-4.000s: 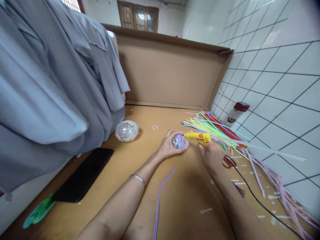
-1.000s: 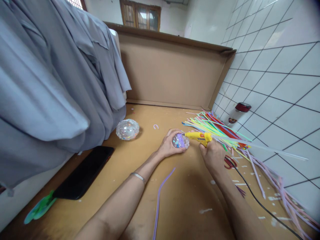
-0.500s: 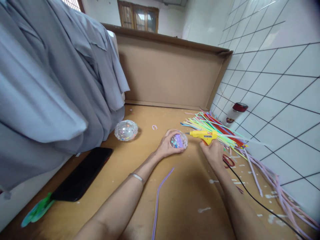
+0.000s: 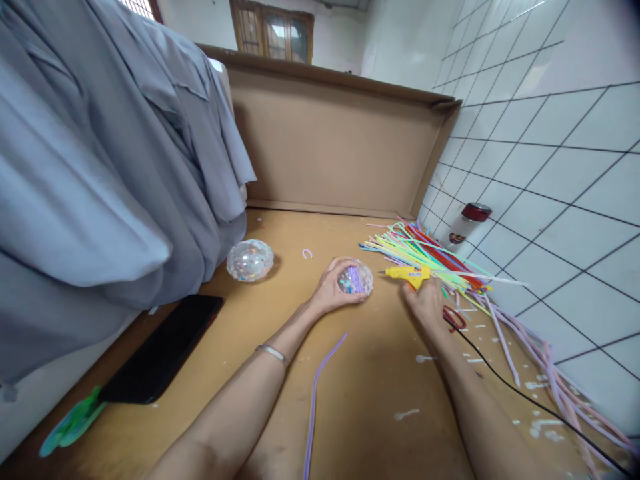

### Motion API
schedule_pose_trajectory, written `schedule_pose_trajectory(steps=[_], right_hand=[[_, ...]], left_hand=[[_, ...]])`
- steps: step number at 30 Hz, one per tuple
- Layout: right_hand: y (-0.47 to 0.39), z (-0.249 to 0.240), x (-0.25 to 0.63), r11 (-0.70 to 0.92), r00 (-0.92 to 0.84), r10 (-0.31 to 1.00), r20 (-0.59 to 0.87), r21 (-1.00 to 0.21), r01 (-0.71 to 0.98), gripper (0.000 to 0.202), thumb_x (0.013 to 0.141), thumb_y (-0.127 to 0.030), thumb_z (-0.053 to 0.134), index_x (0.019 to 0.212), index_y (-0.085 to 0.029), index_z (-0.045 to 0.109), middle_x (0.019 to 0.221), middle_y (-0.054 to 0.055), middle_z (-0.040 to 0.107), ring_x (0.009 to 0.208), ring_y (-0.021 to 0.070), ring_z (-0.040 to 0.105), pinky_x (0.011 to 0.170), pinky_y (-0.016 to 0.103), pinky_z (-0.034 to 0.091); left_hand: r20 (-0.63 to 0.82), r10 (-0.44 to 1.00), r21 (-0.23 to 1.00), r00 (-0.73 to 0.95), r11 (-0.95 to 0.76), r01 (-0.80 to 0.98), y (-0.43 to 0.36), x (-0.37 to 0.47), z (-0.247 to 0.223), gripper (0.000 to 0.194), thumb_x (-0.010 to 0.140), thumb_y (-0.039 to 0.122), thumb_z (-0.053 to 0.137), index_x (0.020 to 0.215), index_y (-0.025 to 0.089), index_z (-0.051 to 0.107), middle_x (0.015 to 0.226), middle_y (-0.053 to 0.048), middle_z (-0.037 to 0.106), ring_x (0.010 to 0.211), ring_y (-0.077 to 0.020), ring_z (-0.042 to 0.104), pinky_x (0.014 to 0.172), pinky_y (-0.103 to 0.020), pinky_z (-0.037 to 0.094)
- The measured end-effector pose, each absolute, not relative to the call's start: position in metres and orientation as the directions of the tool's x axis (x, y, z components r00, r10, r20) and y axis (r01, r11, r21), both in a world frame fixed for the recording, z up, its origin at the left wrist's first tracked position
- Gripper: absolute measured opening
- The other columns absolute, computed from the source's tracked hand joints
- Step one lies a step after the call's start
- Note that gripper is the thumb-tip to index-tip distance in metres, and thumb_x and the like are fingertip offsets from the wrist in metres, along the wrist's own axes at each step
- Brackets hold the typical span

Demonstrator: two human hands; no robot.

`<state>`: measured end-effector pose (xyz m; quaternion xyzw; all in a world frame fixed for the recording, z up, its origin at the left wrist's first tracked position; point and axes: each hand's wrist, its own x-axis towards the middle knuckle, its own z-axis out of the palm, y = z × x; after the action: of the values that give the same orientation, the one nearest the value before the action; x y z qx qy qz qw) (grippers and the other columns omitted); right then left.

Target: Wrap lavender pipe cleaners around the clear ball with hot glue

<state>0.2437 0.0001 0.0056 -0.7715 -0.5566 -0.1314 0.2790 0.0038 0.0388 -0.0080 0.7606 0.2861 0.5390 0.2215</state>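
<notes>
My left hand [image 4: 334,288] is wrapped round a clear plastic ball [image 4: 361,279] with coloured flecks and purple strips on it. In my right hand [image 4: 425,297] is a yellow glue gun [image 4: 407,274], gripped by its handle, a glue stick jutting from its back. Its nozzle points left at the ball, a small gap away. Closer to me lies a purple pipe cleaner [image 4: 314,400]. A second clear flecked piece, a rounded bowl shape [image 4: 250,260], sits on the table to the left.
Bundled coloured pipe cleaners [image 4: 425,250] lie at the right by a red-lidded jar [image 4: 467,220]. Red-handled scissors [image 4: 455,319] and a black cord [image 4: 520,390] are near my right arm. A dark tablet [image 4: 163,350] lies left. A cardboard panel [image 4: 330,140] stands behind.
The glue gun's nozzle has drawn back to the right, away from the ball. My left hand keeps its hold on the ball, and the view has shifted slightly.
</notes>
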Motion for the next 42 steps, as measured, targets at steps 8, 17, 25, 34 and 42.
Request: schedule_pose_trajectory(steps=[8,17,25,34,42], right_hand=[[0.002,0.007,0.248,-0.317,0.374,0.852,0.367,-0.207,0.926,0.046,0.083,-0.045,0.057,0.104,-0.005,0.062,0.105,0.020,0.060,0.093,0.0271,0.056,0.078,0.033,0.040],[-0.041,0.050,0.202,0.235,-0.184,0.863,0.470,-0.054,0.970,0.019,0.089,-0.021,0.047,0.082,-0.016,0.064,0.087,0.009,0.061,0.076,0.0181,0.055,0.067,0.029,0.038],[-0.102,0.017,0.102,0.622,-0.644,0.760,0.087,0.189,0.760,0.016,0.083,-0.006,0.052,0.086,-0.015,0.065,0.087,0.011,0.065,0.070,0.0186,0.058,0.051,0.027,0.036],[-0.084,-0.007,0.121,0.726,-0.756,0.590,0.284,0.223,0.650,0.014,0.084,-0.007,0.049,0.082,-0.017,0.058,0.075,0.006,0.061,0.062,0.0166,0.056,0.051,0.027,0.041],[-0.042,0.014,0.158,0.696,-0.201,0.279,0.939,-0.053,0.716,0.020,0.080,-0.004,0.050,0.091,-0.021,0.053,0.085,0.004,0.063,0.080,0.0170,0.063,0.070,0.030,0.052]], left_hand=[[0.692,0.672,0.638,0.262,-0.740,0.212,0.041,0.003,-0.010,0.067,0.054,0.032,0.085,0.113,0.022,0.055,0.120,-0.010,0.056,0.115,-0.0262,0.055,0.101,-0.045,0.045],[0.668,0.699,0.664,0.254,-0.715,0.220,0.038,0.004,-0.007,0.064,0.055,0.031,0.084,0.112,0.021,0.056,0.119,-0.009,0.057,0.115,-0.0253,0.055,0.102,-0.043,0.043],[0.681,0.690,0.659,0.246,-0.724,0.205,0.036,0.004,-0.004,0.064,0.053,0.029,0.085,0.110,0.020,0.056,0.117,-0.009,0.059,0.114,-0.0256,0.055,0.101,-0.042,0.044],[0.678,0.690,0.667,0.254,-0.722,0.185,0.040,0.004,-0.007,0.067,0.053,0.029,0.085,0.112,0.020,0.055,0.118,-0.010,0.058,0.113,-0.0257,0.055,0.101,-0.043,0.044],[0.647,0.718,0.705,0.257,-0.692,0.155,0.037,0.004,-0.002,0.064,0.054,0.028,0.084,0.111,0.020,0.057,0.117,-0.009,0.058,0.113,-0.0263,0.056,0.101,-0.043,0.044]])
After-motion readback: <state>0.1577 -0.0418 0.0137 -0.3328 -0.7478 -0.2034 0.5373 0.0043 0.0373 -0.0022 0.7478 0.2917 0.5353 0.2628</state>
